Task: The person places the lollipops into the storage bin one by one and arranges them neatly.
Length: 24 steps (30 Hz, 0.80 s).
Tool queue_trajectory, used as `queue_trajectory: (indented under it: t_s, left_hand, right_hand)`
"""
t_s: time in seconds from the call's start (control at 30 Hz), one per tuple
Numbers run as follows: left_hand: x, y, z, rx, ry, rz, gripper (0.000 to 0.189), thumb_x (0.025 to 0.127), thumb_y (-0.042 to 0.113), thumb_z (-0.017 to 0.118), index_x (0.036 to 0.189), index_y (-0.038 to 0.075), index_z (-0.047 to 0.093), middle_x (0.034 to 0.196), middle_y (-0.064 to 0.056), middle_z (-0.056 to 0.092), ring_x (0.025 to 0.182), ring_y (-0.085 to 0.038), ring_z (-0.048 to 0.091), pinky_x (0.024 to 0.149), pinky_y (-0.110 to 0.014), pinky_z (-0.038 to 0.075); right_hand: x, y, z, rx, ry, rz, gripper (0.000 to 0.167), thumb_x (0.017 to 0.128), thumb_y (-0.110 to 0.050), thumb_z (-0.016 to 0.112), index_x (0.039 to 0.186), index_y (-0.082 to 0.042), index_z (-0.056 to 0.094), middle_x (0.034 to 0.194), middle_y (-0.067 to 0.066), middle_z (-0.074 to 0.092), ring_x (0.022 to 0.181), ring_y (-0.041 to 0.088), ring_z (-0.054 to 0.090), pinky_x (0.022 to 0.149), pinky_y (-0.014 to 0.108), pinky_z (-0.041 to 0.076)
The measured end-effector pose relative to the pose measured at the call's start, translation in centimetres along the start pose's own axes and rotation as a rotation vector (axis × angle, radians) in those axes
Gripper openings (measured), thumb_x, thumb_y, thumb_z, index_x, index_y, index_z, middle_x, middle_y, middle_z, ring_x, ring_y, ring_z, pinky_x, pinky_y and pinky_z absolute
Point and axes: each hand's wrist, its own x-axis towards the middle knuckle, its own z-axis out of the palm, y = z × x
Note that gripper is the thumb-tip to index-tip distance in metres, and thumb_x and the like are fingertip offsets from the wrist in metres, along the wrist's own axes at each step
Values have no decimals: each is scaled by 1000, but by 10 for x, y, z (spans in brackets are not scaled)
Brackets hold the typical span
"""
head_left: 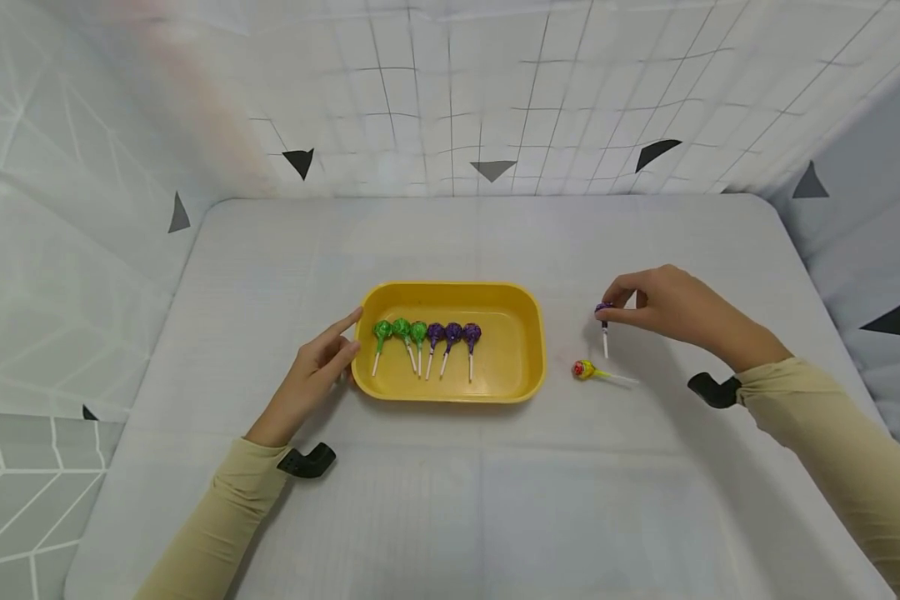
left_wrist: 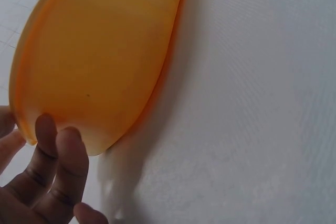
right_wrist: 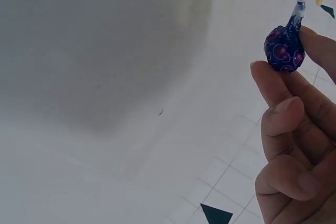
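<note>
My right hand is right of the tray, pinching a purple-wrapped lollipop by its candy head between thumb and fingertip; its white stick points down in the head view. Below it on the table lies a lollipop in a yellow and red wrapper. A shallow yellow tray holds a row of lollipops: three green ones at the left, then three purple ones, sticks toward me. At the tray's left end my left hand rests its extended fingertips against the outer rim.
The table has a pale cloth cover. White sheets with grid lines and dark triangles stand behind and beside it. A black wrist mount sits at the left cuff, another black mount at the right.
</note>
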Motion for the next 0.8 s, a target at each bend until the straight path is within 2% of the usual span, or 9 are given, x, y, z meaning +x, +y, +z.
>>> queue_trajectory:
  t_s: [0.27, 0.47, 0.63, 0.8]
  left_hand:
    - [0, 0, 0, 2, 4, -1, 51, 110, 31, 52, 160, 33, 39, 89, -11, 60, 77, -34, 58, 67, -30, 49]
    - [0, -1, 0, -7, 0, -1, 51, 110, 31, 52, 160, 33, 39, 90, -12, 60, 77, -35, 59, 69, -30, 50]
    - [1, -1, 0, -9, 3, -8, 52, 110, 32, 53, 160, 33, 39, 89, -11, 60, 77, -35, 58, 69, -30, 50]
    - [1, -1, 1, -9, 5, -4, 52, 110, 32, 53, 160, 33, 39, 88, -11, 59, 77, -36, 58, 69, -30, 49]
  right_hand:
    - [4, -17, -5, 3, -4, -42, 18, 93, -41, 78, 104, -26, 78, 91, -10, 76, 68, 13, 57, 60, 29, 47]
    - [9, -27, -7, 11, -13, -66, 16, 93, -38, 78, 104, -26, 78, 96, -7, 76, 69, 13, 59, 60, 29, 48]
    - [16, -36, -8, -13, 1, -121, 10, 93, -35, 79, 99, -28, 78, 92, -8, 75, 68, 11, 59, 62, 27, 49]
    - [24, -48, -9, -24, -33, -151, 14, 93, -39, 78, 100, -27, 78, 92, -9, 76, 71, 11, 61, 65, 28, 52]
